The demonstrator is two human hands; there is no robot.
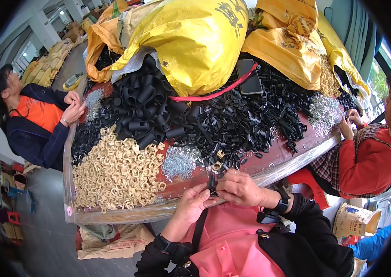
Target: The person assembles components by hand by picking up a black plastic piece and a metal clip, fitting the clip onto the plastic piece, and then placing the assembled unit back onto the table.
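- Pink apron (223,237) nearest us, just below the hands.
- Beige clips (117,171) heaped on the tabletop (179,185), left of the hands.
- Small silver pieces (178,162), ahead and slightly left.
- Left hand (193,202): pinching a small black part (212,183), upright between both hands, near the tabletop's edge.
- Right hand (241,188): fingers curled together against that part; what they grip, can't tell. Looks like a fitting step; next move calls for a steady left pinch, careful right fingertips.
- Silver hooks (325,114), well off to the right.
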